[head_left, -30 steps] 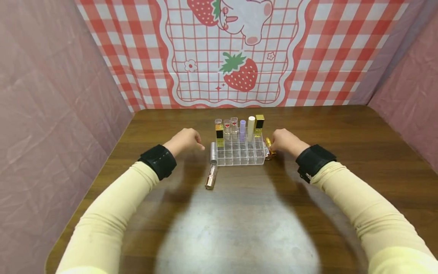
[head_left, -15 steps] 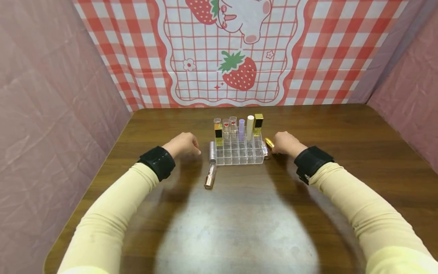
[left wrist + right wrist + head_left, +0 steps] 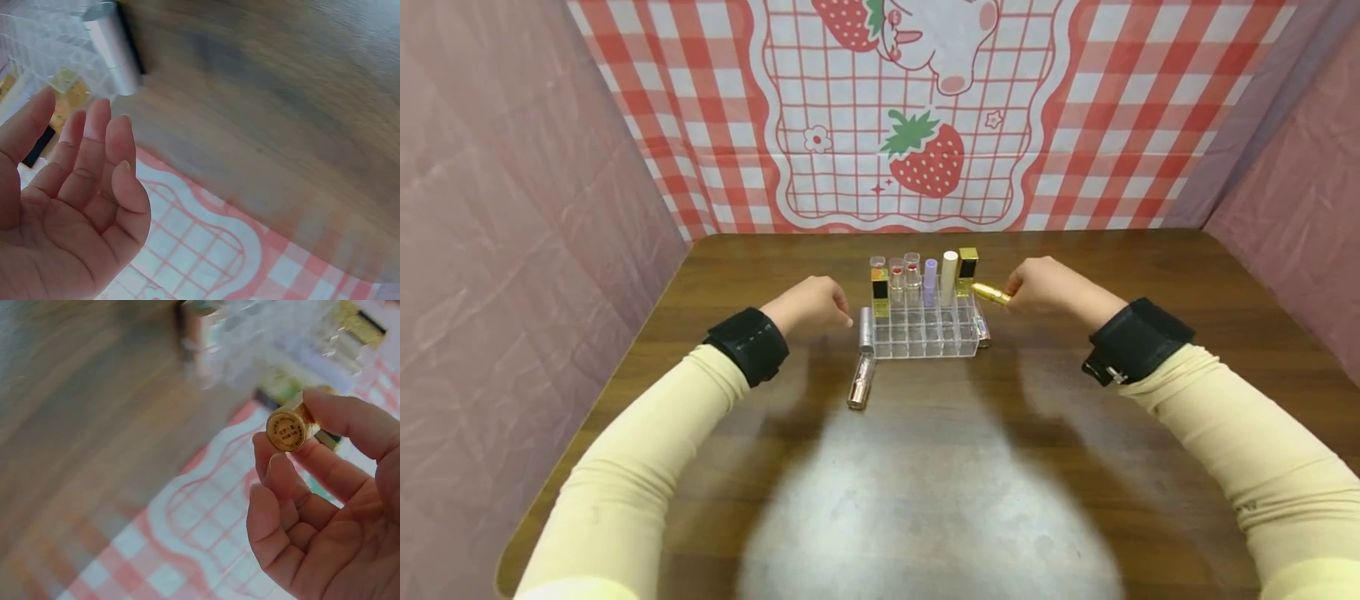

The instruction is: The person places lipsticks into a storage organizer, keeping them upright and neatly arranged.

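Observation:
My right hand (image 3: pixel 1047 285) pinches a gold lipstick tube (image 3: pixel 991 293) between thumb and fingers, right of the clear organizer (image 3: pixel 925 344). In the right wrist view the tube's round end (image 3: pixel 287 432) faces the camera, with small print on it. My left hand (image 3: pixel 812 303) hovers left of the organizer, holding nothing, its fingers loosely bent in the left wrist view. Close to it a silver tube (image 3: pixel 866 330) lies along the organizer's left side. In the organizer's back row stand clear-capped lipsticks (image 3: pixel 897 279), a lilac tube (image 3: pixel 930 279), a white tube (image 3: pixel 950 275) and gold-and-black ones (image 3: pixel 967 265).
A rose-gold tube (image 3: pixel 861 383) lies on the wooden table (image 3: pixel 940 467) in front of the silver one. Another shiny tube (image 3: pixel 982 329) lies against the organizer's right side. Behind the table hangs a checked strawberry cloth (image 3: pixel 917 158); pink drapes (image 3: pixel 512 250) flank it.
My right hand has lifted the gold lipstick tube from beside the organizer, moving up and to the right with it. The left hand has shifted only slightly.

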`<act>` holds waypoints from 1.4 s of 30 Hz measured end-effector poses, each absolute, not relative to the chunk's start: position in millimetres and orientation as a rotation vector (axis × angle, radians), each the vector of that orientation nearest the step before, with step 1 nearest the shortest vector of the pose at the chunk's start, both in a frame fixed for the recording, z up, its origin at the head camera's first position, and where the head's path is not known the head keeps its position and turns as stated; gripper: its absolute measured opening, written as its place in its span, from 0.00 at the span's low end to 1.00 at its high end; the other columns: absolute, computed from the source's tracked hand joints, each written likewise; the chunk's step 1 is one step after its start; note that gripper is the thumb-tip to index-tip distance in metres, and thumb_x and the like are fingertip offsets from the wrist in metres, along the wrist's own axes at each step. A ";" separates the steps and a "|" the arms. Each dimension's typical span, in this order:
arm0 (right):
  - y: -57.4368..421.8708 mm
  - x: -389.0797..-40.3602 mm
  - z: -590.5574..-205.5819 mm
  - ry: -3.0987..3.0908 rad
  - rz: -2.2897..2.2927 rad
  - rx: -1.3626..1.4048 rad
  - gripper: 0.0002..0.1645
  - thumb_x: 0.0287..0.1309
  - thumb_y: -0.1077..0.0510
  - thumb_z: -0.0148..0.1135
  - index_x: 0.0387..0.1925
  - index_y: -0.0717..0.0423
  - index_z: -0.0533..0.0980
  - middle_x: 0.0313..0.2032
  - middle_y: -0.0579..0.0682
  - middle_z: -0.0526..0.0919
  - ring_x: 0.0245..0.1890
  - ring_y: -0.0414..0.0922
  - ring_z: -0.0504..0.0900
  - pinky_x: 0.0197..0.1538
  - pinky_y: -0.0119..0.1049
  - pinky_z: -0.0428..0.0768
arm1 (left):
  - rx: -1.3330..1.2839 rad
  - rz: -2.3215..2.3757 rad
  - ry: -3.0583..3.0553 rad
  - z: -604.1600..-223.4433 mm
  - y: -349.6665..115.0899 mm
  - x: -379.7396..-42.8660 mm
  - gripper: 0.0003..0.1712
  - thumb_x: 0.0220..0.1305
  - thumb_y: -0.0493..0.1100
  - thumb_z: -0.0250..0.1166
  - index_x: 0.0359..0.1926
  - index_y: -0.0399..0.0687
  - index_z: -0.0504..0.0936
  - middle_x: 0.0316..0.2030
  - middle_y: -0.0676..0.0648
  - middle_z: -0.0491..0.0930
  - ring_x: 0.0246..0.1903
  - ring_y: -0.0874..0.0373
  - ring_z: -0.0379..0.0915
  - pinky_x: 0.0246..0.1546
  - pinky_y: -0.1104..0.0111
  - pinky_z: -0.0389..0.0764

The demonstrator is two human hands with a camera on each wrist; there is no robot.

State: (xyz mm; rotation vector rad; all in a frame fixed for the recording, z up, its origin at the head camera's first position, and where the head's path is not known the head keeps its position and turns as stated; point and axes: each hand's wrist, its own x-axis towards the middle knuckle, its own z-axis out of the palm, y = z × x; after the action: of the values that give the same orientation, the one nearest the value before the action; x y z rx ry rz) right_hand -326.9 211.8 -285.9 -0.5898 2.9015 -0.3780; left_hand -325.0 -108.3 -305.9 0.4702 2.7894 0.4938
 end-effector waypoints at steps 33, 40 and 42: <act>127.8 -315.8 -282.3 2.797 -0.321 -0.903 0.12 0.46 0.62 0.63 0.36 0.62 0.81 0.29 0.53 0.82 0.29 0.46 0.77 0.34 0.39 0.75 | 0.749 0.598 2.799 -272.2 -61.6 -328.9 0.10 0.52 0.42 0.68 0.35 0.43 0.84 0.31 0.48 0.82 0.32 0.58 0.73 0.36 0.69 0.72; 139.7 -318.1 -288.5 2.795 -0.307 -0.886 0.12 0.46 0.63 0.63 0.36 0.63 0.81 0.31 0.54 0.82 0.33 0.48 0.79 0.38 0.43 0.77 | 0.726 0.597 2.884 -262.7 -55.3 -336.2 0.13 0.53 0.43 0.68 0.41 0.44 0.83 0.35 0.47 0.82 0.37 0.57 0.75 0.42 0.66 0.73; 142.0 -318.6 -290.1 2.801 -0.315 -0.881 0.11 0.45 0.63 0.63 0.34 0.63 0.81 0.28 0.53 0.81 0.30 0.47 0.78 0.36 0.42 0.76 | 0.728 0.557 2.893 -261.3 -52.5 -338.4 0.13 0.54 0.43 0.67 0.41 0.45 0.83 0.36 0.47 0.82 0.37 0.57 0.75 0.42 0.66 0.73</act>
State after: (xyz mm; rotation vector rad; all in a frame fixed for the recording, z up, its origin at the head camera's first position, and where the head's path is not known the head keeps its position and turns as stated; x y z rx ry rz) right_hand -318.6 142.0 -290.1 -0.8808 2.8015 -0.3146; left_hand -338.4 -52.5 -261.3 0.7281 2.8926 0.5572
